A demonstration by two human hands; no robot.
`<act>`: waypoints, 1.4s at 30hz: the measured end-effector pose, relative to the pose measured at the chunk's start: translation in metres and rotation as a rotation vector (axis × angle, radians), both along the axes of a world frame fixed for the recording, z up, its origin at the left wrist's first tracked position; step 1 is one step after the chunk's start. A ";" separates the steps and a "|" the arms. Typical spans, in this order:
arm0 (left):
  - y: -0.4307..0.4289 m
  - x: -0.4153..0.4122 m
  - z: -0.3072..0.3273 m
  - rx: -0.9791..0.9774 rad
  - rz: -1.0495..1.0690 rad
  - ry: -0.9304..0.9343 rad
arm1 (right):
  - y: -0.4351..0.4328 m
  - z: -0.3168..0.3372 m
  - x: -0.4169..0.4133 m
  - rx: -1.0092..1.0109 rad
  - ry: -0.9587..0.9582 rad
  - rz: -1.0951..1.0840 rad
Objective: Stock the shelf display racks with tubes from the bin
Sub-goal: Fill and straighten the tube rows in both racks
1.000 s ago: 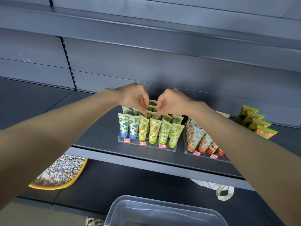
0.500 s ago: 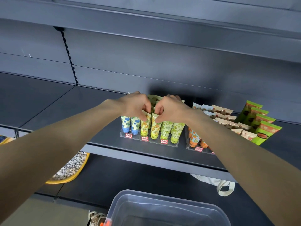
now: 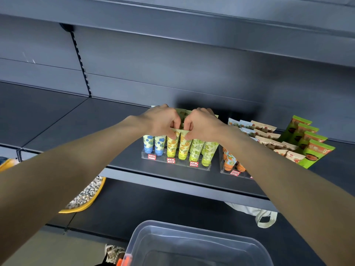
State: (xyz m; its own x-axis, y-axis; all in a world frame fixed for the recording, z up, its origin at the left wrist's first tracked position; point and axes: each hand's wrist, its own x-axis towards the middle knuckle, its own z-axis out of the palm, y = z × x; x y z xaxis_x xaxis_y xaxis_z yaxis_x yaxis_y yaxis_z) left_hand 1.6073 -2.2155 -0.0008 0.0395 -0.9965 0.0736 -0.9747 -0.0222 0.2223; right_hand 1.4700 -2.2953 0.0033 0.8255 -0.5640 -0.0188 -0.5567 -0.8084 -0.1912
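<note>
While left hand [image 3: 161, 121] pinches first yellow tube [image 3: 172, 145], right hand [image 3: 204, 126] pinches second yellow tube [image 3: 184, 149] (blue pair [image 3: 148, 144], green pair [image 3: 196, 149] alongside).

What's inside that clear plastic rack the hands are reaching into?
The rack holds upright blue tubes, yellow tubes and green tubes in front. The left hand and right hand pinch the yellow tubes' tops and hide most rows behind.
</note>
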 end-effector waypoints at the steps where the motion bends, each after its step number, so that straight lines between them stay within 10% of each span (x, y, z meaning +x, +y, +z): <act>1: 0.000 0.001 0.000 0.003 0.001 0.008 | 0.001 0.000 0.000 0.004 0.002 0.000; 42: -0.009 -0.017 0.059 -0.024 0.003 0.094 | -0.024 0.061 -0.045 0.016 -0.122 -0.018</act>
State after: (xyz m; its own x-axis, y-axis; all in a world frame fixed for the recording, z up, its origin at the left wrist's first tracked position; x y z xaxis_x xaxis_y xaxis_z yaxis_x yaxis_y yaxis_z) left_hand 1.5905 -2.2247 0.0581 0.0502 -0.9944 0.0934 -0.9495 -0.0185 0.3134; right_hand 1.4247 -2.3196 0.0648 0.8122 -0.5789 0.0720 -0.5425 -0.7950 -0.2716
